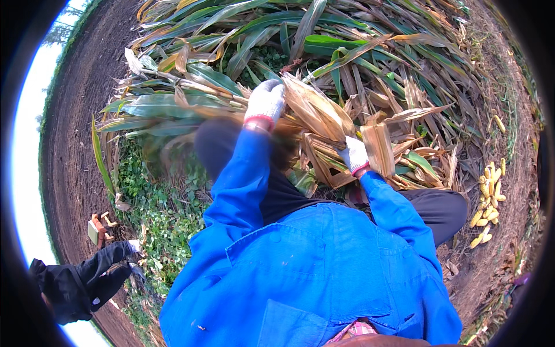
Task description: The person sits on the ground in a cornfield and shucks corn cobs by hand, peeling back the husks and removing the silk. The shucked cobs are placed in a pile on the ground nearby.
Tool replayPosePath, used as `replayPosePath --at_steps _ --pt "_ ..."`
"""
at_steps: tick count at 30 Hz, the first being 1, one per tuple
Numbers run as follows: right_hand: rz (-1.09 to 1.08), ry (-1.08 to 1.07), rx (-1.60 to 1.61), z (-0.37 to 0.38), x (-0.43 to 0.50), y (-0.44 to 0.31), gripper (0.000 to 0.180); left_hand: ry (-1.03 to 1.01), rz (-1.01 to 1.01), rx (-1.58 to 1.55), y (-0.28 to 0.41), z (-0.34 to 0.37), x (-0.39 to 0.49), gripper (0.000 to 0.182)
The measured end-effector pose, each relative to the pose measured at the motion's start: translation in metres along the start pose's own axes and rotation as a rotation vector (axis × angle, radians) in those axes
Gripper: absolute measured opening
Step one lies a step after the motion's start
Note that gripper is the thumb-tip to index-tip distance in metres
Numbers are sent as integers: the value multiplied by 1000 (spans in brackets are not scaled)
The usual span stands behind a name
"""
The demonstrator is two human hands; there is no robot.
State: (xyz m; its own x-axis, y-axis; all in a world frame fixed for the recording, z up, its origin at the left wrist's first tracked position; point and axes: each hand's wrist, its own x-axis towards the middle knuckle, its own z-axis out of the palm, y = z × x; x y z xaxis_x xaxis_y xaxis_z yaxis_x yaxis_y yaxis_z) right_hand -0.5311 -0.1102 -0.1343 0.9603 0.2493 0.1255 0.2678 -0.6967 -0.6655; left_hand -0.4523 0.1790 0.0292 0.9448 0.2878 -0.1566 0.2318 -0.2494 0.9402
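Note:
My left hand point(265, 103), in a white knit glove with a red cuff, is closed around dry corn stalks point(217, 89) that run in from the left; its fingers hide the exact grip. Close against its right side lies a large ear of corn in a dry tan husk point(320, 108), slanting down to the right. At the lower end of that ear is my right hand point(354, 154), gloved the same way and gripping it. A folded dry leaf point(378, 147) covers part of the right hand. Leaves below my left hand are blurred.
Cut corn plants point(277, 26) with green and dry leaves lie in a heap ahead. Several husked yellow cobs point(490, 199) are piled on soil at the right. Low green plants point(160, 217) grow at the left, near a person in dark clothes point(82, 286) and what looks like a small stool point(99, 232).

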Motion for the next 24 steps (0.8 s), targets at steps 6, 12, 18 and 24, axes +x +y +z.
replayPosePath --at_steps 6,12,18,24 --pt "79 -68 122 21 -30 13 47 -104 -154 116 -67 36 18 38" --pt "427 -262 317 8 -18 14 44 -218 -152 -341 -102 44 4 37" --pt "275 -73 233 -51 52 -45 41 -213 -236 -492 -103 51 -14 36" --pt "25 -377 -129 -58 118 -138 40 -214 -330 -658 -89 55 -26 34"
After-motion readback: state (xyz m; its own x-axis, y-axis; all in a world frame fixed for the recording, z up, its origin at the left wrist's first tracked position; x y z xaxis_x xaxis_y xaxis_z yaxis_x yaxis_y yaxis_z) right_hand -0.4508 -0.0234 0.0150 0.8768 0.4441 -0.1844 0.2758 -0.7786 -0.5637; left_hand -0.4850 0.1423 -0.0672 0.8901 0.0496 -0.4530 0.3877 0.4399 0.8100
